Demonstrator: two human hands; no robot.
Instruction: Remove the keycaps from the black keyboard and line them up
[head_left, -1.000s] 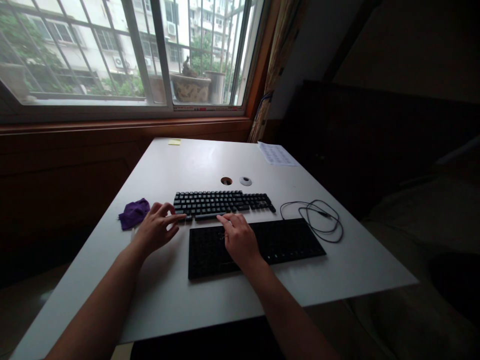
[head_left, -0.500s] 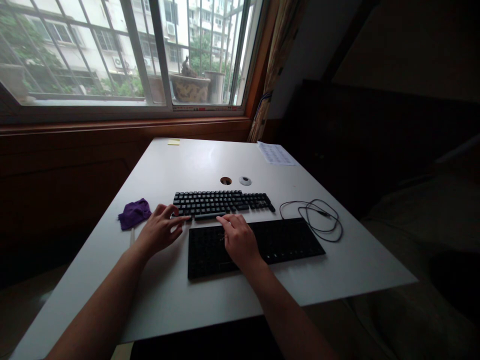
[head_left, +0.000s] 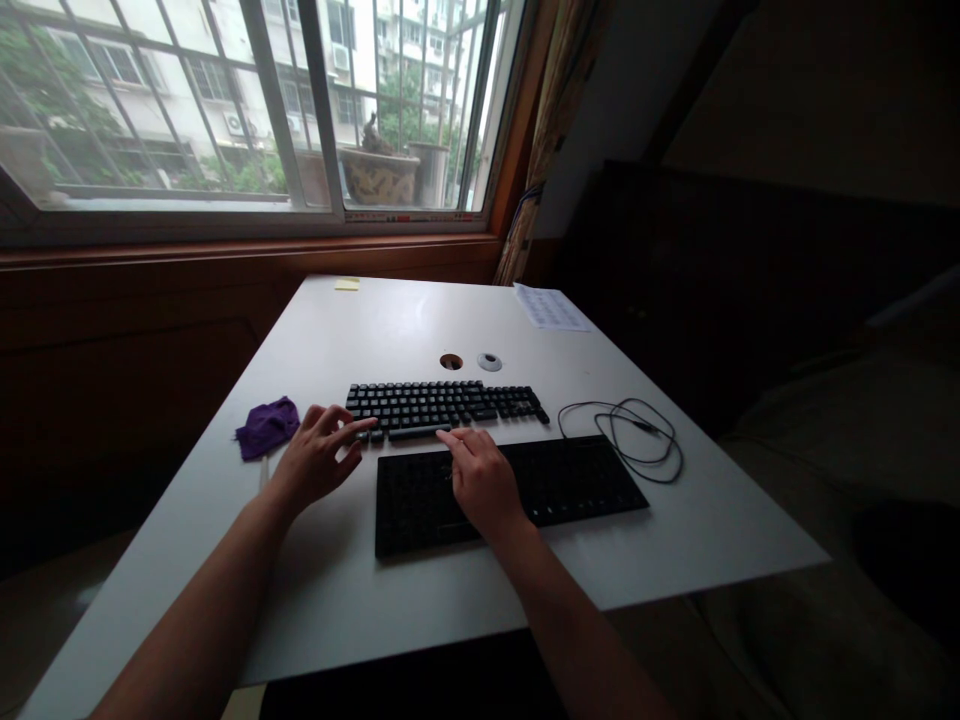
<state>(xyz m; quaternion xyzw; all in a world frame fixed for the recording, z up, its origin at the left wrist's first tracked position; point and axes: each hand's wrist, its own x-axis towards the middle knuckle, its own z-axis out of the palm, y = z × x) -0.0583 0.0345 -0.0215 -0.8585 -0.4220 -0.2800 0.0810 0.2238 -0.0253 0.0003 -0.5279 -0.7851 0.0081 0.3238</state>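
Loose dark keycaps (head_left: 412,400) lie on the white table in the rows of a keyboard. My left hand (head_left: 315,455) is open at their lower left, its index finger stretched over the small keycaps of the bottom row. The long space bar keycap (head_left: 416,432) lies flat in that row. At its right end is the outstretched index finger of my right hand (head_left: 484,475), whose other fingers are curled; I see nothing held in it. Below that hand lies a black keyboard base (head_left: 562,480), partly covered by the hand and forearm.
A purple cloth (head_left: 268,427) lies at the left, by a thin pale stick (head_left: 264,470). The base's cable (head_left: 660,455) is looped at the right. Farther back are a cable hole (head_left: 451,362), its round cover (head_left: 490,362), a printed sheet (head_left: 551,308) and yellow notes (head_left: 347,284).
My left index finger has lifted and shifted slightly up from the bottom-row keycaps beside the space bar. My right hand has barely moved, staying at the space bar's right end.
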